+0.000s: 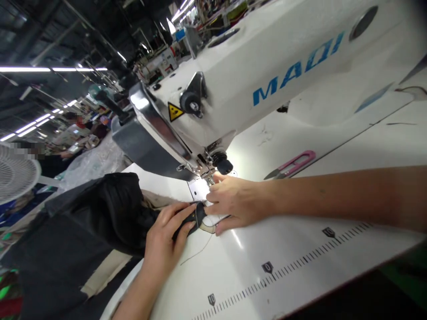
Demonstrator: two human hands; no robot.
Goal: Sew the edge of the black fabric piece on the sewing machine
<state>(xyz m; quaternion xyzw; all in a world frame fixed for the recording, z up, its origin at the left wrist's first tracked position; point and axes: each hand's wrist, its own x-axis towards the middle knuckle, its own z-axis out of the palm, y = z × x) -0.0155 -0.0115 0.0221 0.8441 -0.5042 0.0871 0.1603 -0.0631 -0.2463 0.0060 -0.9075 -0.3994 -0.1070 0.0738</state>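
My left hand (168,229) grips the edge of a dark garment (113,213), its thumb and fingers closed around the cloth. The garment's bulk lies bunched to the left and hangs over the table's side. A narrow dark end of the cloth (199,214), with a pale lining piece and a loose thread, reaches between both hands. My right hand (238,202) lies with fingers spread, its tips touching this end and close to the presser foot (209,180) of the sewing machine (267,66). Its fingers partly hide the needle area.
Pink-handled thread snips (293,165) lie on the white table (247,266) behind my right forearm. A printed ruler scale (267,282) runs along the front edge. At far left are a white fan (18,171) and clear plastic (95,162); people sit at machines beyond.
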